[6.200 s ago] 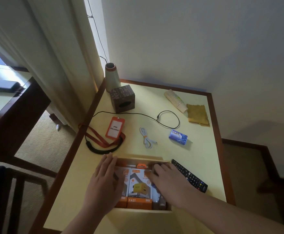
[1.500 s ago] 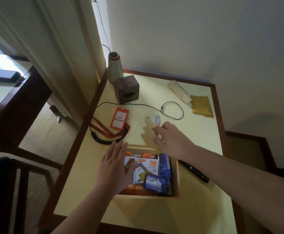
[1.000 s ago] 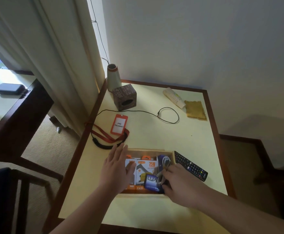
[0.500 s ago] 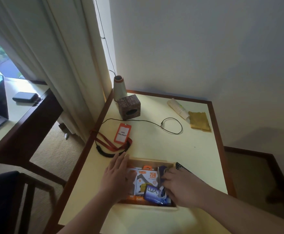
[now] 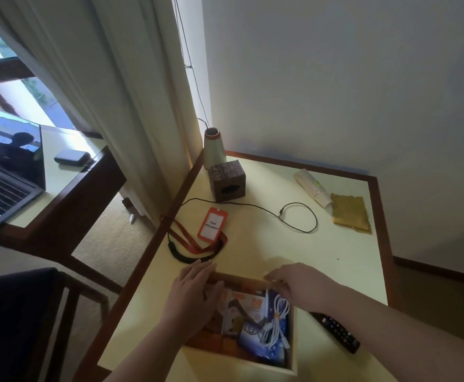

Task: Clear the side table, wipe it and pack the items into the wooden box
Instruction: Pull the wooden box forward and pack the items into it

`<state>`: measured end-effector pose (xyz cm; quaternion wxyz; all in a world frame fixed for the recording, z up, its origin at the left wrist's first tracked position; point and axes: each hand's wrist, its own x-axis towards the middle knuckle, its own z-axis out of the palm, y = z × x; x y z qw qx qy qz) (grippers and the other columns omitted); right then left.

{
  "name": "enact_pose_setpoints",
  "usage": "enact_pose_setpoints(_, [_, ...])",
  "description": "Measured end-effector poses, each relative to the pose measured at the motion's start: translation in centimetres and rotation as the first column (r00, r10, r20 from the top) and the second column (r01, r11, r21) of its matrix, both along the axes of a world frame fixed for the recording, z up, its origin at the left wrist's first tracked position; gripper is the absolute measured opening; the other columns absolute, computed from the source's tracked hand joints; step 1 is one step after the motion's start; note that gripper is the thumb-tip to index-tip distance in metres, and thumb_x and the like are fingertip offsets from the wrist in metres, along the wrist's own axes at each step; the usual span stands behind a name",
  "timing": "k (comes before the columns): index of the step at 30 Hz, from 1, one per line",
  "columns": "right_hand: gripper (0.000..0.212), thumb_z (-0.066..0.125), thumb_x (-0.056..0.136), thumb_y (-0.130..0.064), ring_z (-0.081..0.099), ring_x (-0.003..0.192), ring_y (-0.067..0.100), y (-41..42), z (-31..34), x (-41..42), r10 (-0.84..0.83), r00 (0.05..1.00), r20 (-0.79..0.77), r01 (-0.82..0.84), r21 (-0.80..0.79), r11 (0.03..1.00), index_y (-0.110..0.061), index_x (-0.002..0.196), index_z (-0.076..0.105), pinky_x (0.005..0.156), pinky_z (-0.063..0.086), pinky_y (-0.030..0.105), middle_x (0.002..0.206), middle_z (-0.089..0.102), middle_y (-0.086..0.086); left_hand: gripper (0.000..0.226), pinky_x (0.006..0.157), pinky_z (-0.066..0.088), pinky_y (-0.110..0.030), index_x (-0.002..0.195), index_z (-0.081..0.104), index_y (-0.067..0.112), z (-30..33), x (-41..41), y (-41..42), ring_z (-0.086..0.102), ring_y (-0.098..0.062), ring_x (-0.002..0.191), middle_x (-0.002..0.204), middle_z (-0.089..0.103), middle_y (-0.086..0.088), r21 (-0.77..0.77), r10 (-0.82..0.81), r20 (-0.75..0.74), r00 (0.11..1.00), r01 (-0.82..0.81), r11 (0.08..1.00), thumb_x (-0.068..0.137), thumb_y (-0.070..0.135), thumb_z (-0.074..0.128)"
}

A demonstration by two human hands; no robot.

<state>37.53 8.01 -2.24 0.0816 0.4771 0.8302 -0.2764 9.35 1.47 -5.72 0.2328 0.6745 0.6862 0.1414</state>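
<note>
The packing looks partly done. The wooden box (image 5: 291,363) stands at the near edge of the tabletop (image 5: 294,249) and holds orange cartons, a shiny blue soap pack (image 5: 255,343) and a coiled white cable (image 5: 276,322). Outside remain the badge (image 5: 212,223) with its lanyard, a thin black cord (image 5: 302,216), a dark cube (image 5: 227,182), a cone (image 5: 212,148), stacked paper cups (image 5: 312,187), a rough yellow cloth (image 5: 350,216) and the remote (image 5: 335,332). I cannot tell if the top is wiped. The left hand (image 5: 195,296) lies flat on the box's left side; the right hand (image 5: 299,285) hovers relaxed over the far rim, holding nothing.
</note>
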Motion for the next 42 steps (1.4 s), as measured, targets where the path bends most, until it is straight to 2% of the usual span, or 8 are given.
enact_pose_setpoints(6, [0.062, 0.058, 0.078, -0.079, 0.067, 0.101, 0.001, 3.3, 1.1, -0.8, -0.126, 0.992, 0.025, 0.128, -0.298, 0.946, -0.035, 0.117, 0.077, 0.094, 0.053, 0.029, 0.114, 0.074, -0.017, 0.029, 0.095, 0.047, -0.031, 0.118, 0.071, 0.033, 1.5, -0.6, 2.7, 0.053, -0.008, 0.108, 0.105, 0.064, 0.020, -0.009, 0.037, 0.028, 0.999, -0.037, 0.999, 0.103, 0.048, 0.052])
enact_pose_setpoints(12, [0.056, 0.052, 0.091, -0.075, 0.057, 0.122, 0.017, 6.4, 0.9, -0.9, -0.249, 0.954, 0.166, 0.283, -0.228, 0.932, -0.036, 0.128, 0.068, 0.102, 0.045, 0.035, 0.136, 0.062, -0.007, 0.022, 0.070, 0.058, -0.032, 0.092, 0.071, 0.030, 0.7, -2.8, 7.5, 0.070, -0.011, 0.076, 0.082, 0.074, 0.004, -0.212, 0.354, 0.290, 0.889, -0.301, 0.930, 0.103, 0.043, 0.057])
enact_pose_setpoints(15, [0.056, 0.050, 0.098, -0.068, 0.057, 0.125, 0.020, 7.3, 0.7, -0.9, -0.278, 0.939, 0.204, 0.317, -0.192, 0.929, -0.031, 0.138, 0.060, 0.103, 0.045, 0.035, 0.137, 0.062, -0.002, 0.022, 0.081, 0.056, -0.034, 0.107, 0.075, 0.021, -1.2, -5.1, 10.0, 0.070, -0.017, 0.094, 0.097, 0.077, 0.002, -0.369, 0.382, 0.229, 0.895, -0.283, 0.885, 0.104, 0.034, 0.057])
enact_pose_setpoints(18, [0.059, 0.049, 0.100, -0.065, 0.055, 0.130, 0.021, 7.6, 0.2, -1.3, -0.308, 0.929, 0.208, 0.345, -0.176, 0.922, -0.029, 0.147, 0.053, 0.108, 0.043, 0.035, 0.142, 0.060, 0.000, 0.027, 0.093, 0.056, -0.031, 0.125, 0.070, 0.031, -3.6, -7.5, 11.0, 0.066, -0.014, 0.106, 0.118, 0.071, 0.005, -0.374, 0.046, -0.051, 0.998, -0.062, 0.925, 0.102, 0.031, 0.057])
enact_pose_setpoints(22, [0.058, 0.049, 0.102, -0.060, 0.053, 0.133, 0.023, 7.2, -0.5, -2.3, -0.306, 0.928, 0.213, 0.349, -0.211, 0.913, -0.029, 0.151, 0.047, 0.110, 0.042, 0.036, 0.145, 0.059, 0.002, 0.041, 0.102, 0.050, -0.032, 0.138, 0.059, 0.043, -4.5, -8.6, 10.2, 0.052, -0.018, 0.130, 0.139, 0.055, 0.007, -0.272, -0.095, -0.165, 0.982, 0.047, 0.961, 0.098, 0.040, 0.063])
enact_pose_setpoints(32, [0.052, 0.048, 0.104, -0.052, 0.057, 0.127, 0.020, 6.1, -0.3, -3.8, -0.294, 0.936, 0.195, 0.330, -0.191, 0.924, -0.029, 0.150, 0.047, 0.107, 0.043, 0.031, 0.140, 0.061, 0.000, 0.047, 0.113, 0.041, -0.041, 0.150, 0.044, 0.018, -4.5, -7.7, 8.6, 0.043, -0.028, 0.140, 0.153, 0.046, -0.007, -0.174, -0.350, -0.581, 0.735, 0.308, 0.935, 0.104, 0.022, 0.053])
enact_pose_setpoints(38, [0.044, 0.050, 0.105, -0.045, 0.061, 0.116, 0.018, 5.4, 1.3, -6.5, -0.256, 0.958, 0.128, 0.273, -0.137, 0.952, -0.029, 0.146, 0.051, 0.099, 0.046, 0.028, 0.131, 0.065, -0.001, 0.037, 0.092, 0.053, -0.034, 0.145, 0.043, 0.027, -1.4, -7.3, 8.7, 0.060, -0.025, 0.115, 0.126, 0.061, -0.009, -0.107, -0.165, -0.242, 0.956, 0.143, 0.984, 0.108, 0.028, 0.045])
enact_pose_setpoints(42, [0.042, 0.058, 0.101, -0.042, 0.061, 0.115, 0.015, 5.2, 3.3, -8.5, -0.250, 0.967, 0.054, 0.255, -0.114, 0.960, -0.029, 0.141, 0.058, 0.098, 0.047, 0.027, 0.127, 0.066, -0.005, 0.016, 0.077, 0.059, -0.034, 0.117, 0.053, 0.031, 2.3, -6.3, 10.8, 0.062, -0.013, 0.086, 0.105, 0.059, 0.000, -0.030, -0.066, 0.005, 0.998, 0.066, 0.997, 0.110, 0.039, 0.041])
